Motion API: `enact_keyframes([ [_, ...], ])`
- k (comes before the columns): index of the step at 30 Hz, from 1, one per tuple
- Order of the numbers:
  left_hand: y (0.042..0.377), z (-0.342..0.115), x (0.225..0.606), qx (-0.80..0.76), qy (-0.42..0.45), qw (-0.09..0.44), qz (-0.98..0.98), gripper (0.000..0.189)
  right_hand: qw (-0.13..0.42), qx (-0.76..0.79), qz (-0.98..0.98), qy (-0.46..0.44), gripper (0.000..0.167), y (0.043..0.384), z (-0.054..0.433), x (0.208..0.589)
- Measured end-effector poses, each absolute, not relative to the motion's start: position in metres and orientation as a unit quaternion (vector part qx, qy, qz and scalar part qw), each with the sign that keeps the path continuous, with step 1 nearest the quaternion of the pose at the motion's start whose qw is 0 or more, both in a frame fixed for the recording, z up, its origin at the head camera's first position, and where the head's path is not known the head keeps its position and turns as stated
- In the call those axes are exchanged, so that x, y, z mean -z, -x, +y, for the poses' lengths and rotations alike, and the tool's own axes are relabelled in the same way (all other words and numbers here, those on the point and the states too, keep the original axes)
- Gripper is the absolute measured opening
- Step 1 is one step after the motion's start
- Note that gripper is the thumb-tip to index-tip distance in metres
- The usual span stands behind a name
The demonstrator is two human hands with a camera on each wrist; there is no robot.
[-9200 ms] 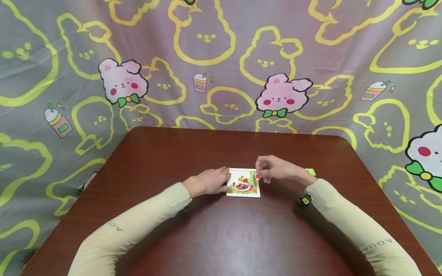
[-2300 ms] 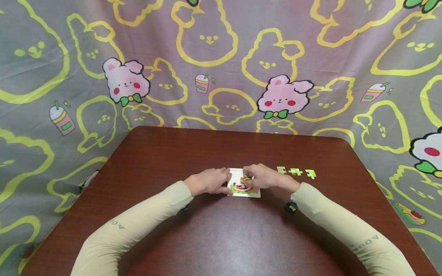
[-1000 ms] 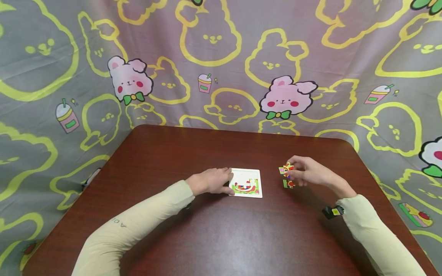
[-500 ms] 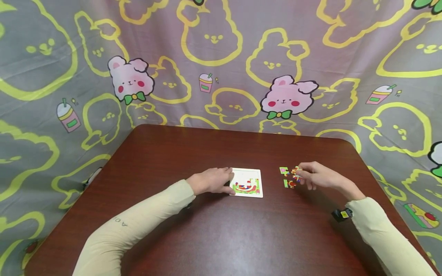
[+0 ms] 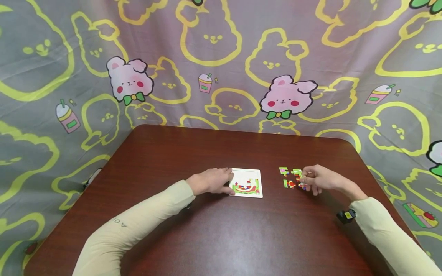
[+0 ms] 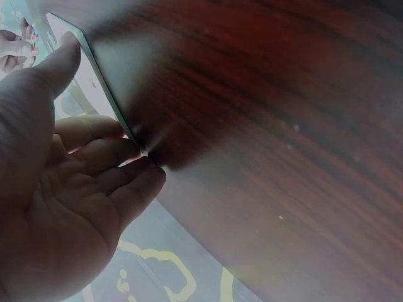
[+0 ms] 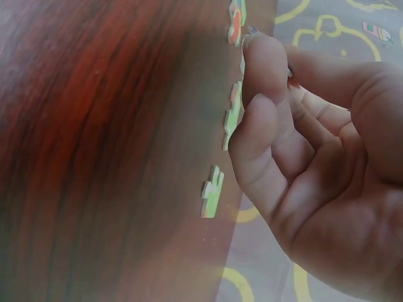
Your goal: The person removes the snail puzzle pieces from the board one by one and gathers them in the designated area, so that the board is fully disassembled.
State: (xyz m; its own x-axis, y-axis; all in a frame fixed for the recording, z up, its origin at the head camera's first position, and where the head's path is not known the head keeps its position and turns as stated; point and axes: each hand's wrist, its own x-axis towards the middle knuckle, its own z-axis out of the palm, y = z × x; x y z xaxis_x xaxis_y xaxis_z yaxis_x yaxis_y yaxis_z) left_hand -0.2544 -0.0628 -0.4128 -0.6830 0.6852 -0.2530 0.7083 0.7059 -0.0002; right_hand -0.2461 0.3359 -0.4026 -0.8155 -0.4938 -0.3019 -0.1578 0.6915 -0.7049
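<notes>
A square white puzzle board [image 5: 241, 173] lies on the brown table, its lower part filled with colourful puzzle pieces [image 5: 244, 188] and its upper part bare white. My left hand [image 5: 211, 181] rests along the board's left side, thumb by the near corner and fingertips near the far one; the left wrist view has the thumb over the rim [image 6: 104, 82]. Low over the table to the right, my right hand [image 5: 319, 180] pinches a red, white and blue puzzle piece [image 5: 302, 184] between thumb and fingers. Fingers hide most of that piece.
Loose puzzle pieces lie right of the board: one with a pink flower [image 5: 283, 170], a mostly green one [image 5: 296, 172] close by the right hand, and a green and red one [image 5: 289, 184] nearer me. A patterned curtain [image 5: 228, 69] hangs behind the table [image 5: 221, 230].
My right hand was over the board, then moved right with the pinched piece. Over the last second it shifts further right and nearer me, uncovering the mostly green piece. The left hand stays put.
</notes>
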Motion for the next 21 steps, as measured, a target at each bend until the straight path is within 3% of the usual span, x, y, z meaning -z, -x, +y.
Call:
enact_keyframes([
  [21, 0.2542, -0.0636, 0.4132, 0.045, -0.386, 0.108, 0.915, 0.07, 0.244, 0.315, 0.908, 0.132, 0.025, 0.2505, 0.338, 0.4105],
])
